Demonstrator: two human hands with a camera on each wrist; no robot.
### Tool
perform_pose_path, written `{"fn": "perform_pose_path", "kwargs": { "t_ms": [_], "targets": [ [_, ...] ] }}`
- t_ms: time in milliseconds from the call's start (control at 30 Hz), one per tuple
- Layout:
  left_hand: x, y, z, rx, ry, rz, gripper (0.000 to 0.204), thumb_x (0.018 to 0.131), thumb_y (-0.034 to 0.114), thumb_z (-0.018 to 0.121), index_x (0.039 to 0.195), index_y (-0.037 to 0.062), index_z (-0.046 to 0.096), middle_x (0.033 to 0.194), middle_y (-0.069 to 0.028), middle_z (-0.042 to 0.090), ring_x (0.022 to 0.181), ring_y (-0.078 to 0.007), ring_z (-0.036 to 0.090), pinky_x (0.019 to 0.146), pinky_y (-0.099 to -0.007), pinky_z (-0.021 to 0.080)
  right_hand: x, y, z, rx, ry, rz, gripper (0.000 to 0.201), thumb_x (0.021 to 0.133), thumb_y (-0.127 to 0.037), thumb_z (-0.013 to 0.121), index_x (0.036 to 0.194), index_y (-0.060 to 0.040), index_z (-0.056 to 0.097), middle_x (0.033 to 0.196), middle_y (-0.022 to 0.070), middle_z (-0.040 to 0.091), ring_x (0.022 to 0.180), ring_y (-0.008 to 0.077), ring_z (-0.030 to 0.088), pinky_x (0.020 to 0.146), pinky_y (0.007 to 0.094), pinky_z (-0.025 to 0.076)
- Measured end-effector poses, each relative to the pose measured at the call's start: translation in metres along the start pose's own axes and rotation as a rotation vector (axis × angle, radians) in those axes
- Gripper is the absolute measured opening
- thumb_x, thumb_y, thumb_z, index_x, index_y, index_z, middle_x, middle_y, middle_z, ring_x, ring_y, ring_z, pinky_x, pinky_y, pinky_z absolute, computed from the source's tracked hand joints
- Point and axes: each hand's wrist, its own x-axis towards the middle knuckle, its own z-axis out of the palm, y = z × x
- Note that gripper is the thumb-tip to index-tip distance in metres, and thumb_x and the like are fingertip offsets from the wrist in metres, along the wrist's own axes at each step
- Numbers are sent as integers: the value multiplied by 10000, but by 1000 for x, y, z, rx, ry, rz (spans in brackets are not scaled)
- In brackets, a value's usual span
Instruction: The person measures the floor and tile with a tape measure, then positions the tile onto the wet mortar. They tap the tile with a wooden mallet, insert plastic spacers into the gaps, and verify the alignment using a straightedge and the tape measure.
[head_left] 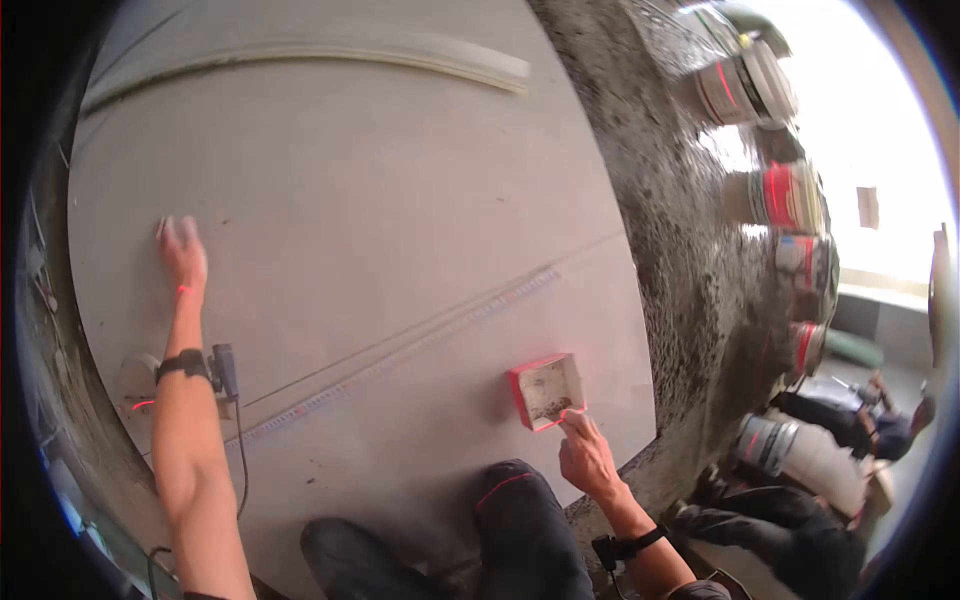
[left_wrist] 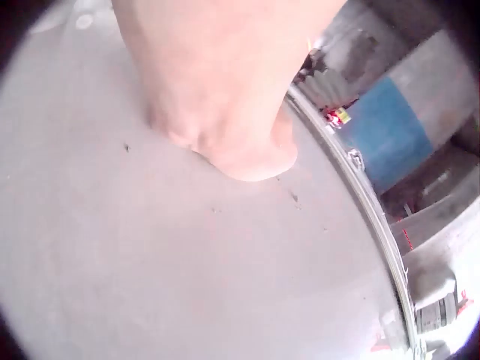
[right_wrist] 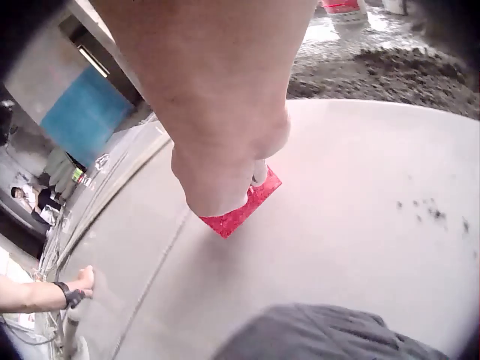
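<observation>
Head view: a person kneels on a large grey board (head_left: 350, 230) laid on the floor; the right hand (head_left: 585, 458) pinches the near corner of a small red tray (head_left: 546, 390), which sits on the board just ahead of the knee and holds a thin dusting of grit. It looks light, stiff and shallow, best taken by its rim and kept level. The left hand (head_left: 184, 255) reaches far out, fingers flat on the board. Left wrist view: the hand presses the board; nothing is held. Right wrist view: fingers cover the tray's edge.
</observation>
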Motion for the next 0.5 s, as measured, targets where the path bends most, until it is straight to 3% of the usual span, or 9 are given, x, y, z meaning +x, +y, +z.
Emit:
{"fn": "perform_pose_path", "kwargs": {
  "t_ms": [33,100,167,200,233,267,333,400,500],
  "targets": [
    [-22,10,-1,-184,76,-213,553,1039,450,503,1256,-53,584,1328,-258,563,1248,-404,518,1028,-475,434,-14,18,22,-20,125,-98,362,749,35,616,1110,26,633,1191,173,600,1057,367,616,900,442,545],
    [-86,67,-37,-124,68,-7,491,1036,442,527,1022,-31,657,1056,-247,645,1013,-411,594,874,-491,470,-32,37,34,55,181,-135,329,748,46,610,1075,19,640,1144,165,612,1006,364,629,859,445,553],
    [-183,137,-90,-37,75,-9,452,1018,395,589,838,-17,625,836,-225,619,834,-407,586,759,-503,456,-20,41,33,118,266,-212,299,748,56,604,1040,11,646,1097,157,624,955,360,642,817,448,561],
    [-232,167,-103,-57,129,37,381,982,294,668,772,-9,573,787,-193,597,816,-388,588,738,-486,462,-12,41,30,130,352,-216,256,763,39,606,1013,13,654,1065,163,634,915,369,656,778,448,564],
    [-273,186,-112,-141,80,119,304,945,190,703,770,4,538,782,-154,581,817,-383,582,743,-493,456,-5,38,26,141,434,-214,215,778,22,609,986,15,662,1033,169,644,874,377,671,739,448,567],
    [-306,208,-120,-312,57,315,197,922,111,695,832,8,553,838,-138,593,846,-377,585,800,-499,469,6,36,25,102,361,-181,168,797,-2,600,957,-4,651,1009,163,652,879,364,685,717,434,571],
    [-365,213,-111,-325,-81,357,166,910,85,671,1024,-9,596,1050,-177,623,1000,-387,589,921,-508,465,26,35,39,72,294,-155,122,816,-27,592,928,-23,640,985,158,659,884,350,699,694,421,575],
    [-394,226,-109,-257,-252,374,388,889,120,671,1229,-36,563,1294,-234,566,1200,-417,537,1051,-521,422,51,37,58,-164,98,-123,114,872,-97,570,927,-34,647,933,167,672,813,334,721,650,425,580],
    [-411,222,-97,-52,-226,441,544,873,181,664,1339,-52,506,1440,-260,478,1326,-457,454,1109,-550,374,63,39,71,-232,100,-228,150,897,-132,565,963,-34,657,914,169,681,751,303,729,621,427,581]
  ]
}}
